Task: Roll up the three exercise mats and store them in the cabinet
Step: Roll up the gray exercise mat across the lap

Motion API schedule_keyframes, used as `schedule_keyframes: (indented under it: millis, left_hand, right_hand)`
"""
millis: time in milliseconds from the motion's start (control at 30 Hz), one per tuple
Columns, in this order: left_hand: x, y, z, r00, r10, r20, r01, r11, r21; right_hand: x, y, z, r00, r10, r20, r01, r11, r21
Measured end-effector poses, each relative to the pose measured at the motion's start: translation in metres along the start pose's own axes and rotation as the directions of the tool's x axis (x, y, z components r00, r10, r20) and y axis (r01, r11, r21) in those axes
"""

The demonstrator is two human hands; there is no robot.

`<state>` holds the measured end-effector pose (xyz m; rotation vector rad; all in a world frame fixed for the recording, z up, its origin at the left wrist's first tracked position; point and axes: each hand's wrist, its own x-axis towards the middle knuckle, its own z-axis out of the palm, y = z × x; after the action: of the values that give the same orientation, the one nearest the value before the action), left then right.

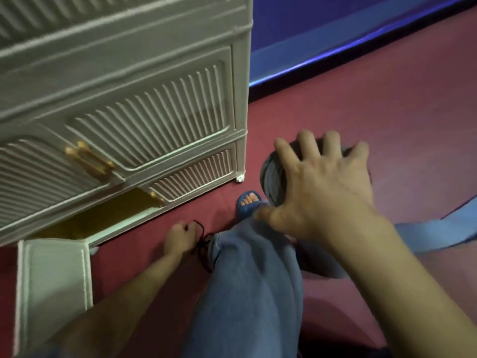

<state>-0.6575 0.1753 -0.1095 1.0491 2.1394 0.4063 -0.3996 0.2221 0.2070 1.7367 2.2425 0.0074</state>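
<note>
Steadying one rolled mat [273, 177] under the outspread right hand [320, 192]; left hand [180, 239] pinches a dark cord [204, 251]; cabinet [129, 99] door [51, 280] open, storing likely ahead.

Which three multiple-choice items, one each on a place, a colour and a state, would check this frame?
1. Where does the right hand rest?
A. on the end of the rolled mat
B. on a cabinet handle
C. flat on the carpet

2. What colour is the slipper?
A. red
B. blue
C. white

3. What state is the bottom-left cabinet door in?
A. shut
B. open
C. missing

Answers:
1. A, the fingers are spread over the grey spiral end of the roll.
2. B, its strap is blue below the bare toes.
3. B, it is swung outward, showing the compartment behind it.
</note>
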Motion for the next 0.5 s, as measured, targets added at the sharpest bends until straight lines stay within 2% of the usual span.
schedule_keyframes:
  millis: [100,200,333,400,433,500]
  left_hand:
    - [-0.020,0.031,-0.048,0.992,0.065,-0.113,-0.080,0.988,-0.136]
    - [-0.050,0.069,-0.095,0.993,0.104,-0.060,-0.116,0.960,-0.256]
    - [-0.130,0.141,-0.150,0.949,0.308,0.071,-0.235,0.838,-0.493]
    - [-0.192,0.179,-0.171,0.874,0.469,0.126,-0.309,0.738,-0.599]
    - [-0.228,0.196,-0.178,0.810,0.559,0.177,-0.339,0.692,-0.637]
    - [-0.291,0.217,-0.174,0.633,0.705,0.321,-0.386,0.646,-0.658]
  right_hand:
    - [-0.042,0.006,0.002,0.998,-0.043,0.052,0.046,0.997,-0.055]
    - [-0.085,0.016,0.006,0.998,-0.051,0.036,0.051,0.999,0.001]
    - [-0.131,0.051,0.007,1.000,-0.012,0.018,0.012,0.999,0.041]
    - [-0.157,0.075,0.000,0.991,0.126,0.039,-0.129,0.985,0.116]
    - [-0.170,0.085,-0.001,0.979,0.202,0.035,-0.205,0.964,0.171]
    - [-0.192,0.090,0.003,0.947,0.320,0.004,-0.309,0.914,0.264]
